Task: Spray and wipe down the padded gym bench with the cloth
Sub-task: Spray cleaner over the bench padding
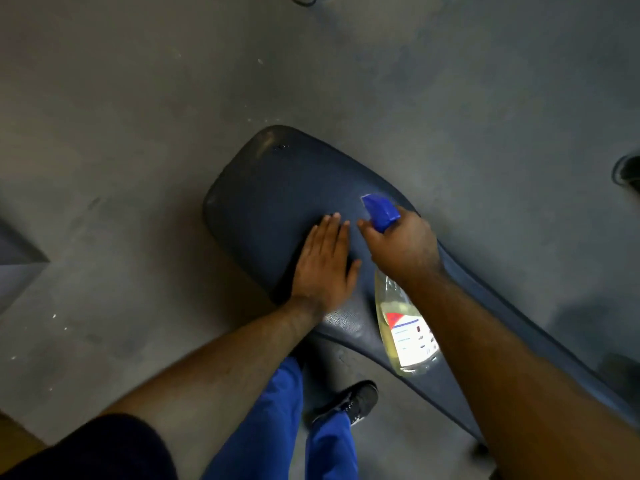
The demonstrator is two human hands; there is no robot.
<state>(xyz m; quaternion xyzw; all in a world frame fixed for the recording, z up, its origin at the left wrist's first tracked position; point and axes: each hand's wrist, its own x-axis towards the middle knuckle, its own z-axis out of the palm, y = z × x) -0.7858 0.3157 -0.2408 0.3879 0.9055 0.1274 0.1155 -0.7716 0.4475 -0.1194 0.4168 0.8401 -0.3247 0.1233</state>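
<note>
A dark blue padded bench (263, 188) runs from the middle of the view down to the lower right. My left hand (323, 268) lies flat on the pad, fingers spread slightly, with nothing visible in it. My right hand (403, 245) grips a spray bottle (403, 327) by its neck. The bottle is clear with yellowish liquid and a red, white and blue label, and its blue trigger head (381, 210) points up and left over the pad. No cloth shows in the view.
Grey concrete floor (138, 98) surrounds the bench. My blue trouser legs (263, 427) and a black shoe (356, 398) stand beside the bench at the bottom. A grey slab edge (17, 261) juts in at the left. A dark object (628, 173) sits at the right edge.
</note>
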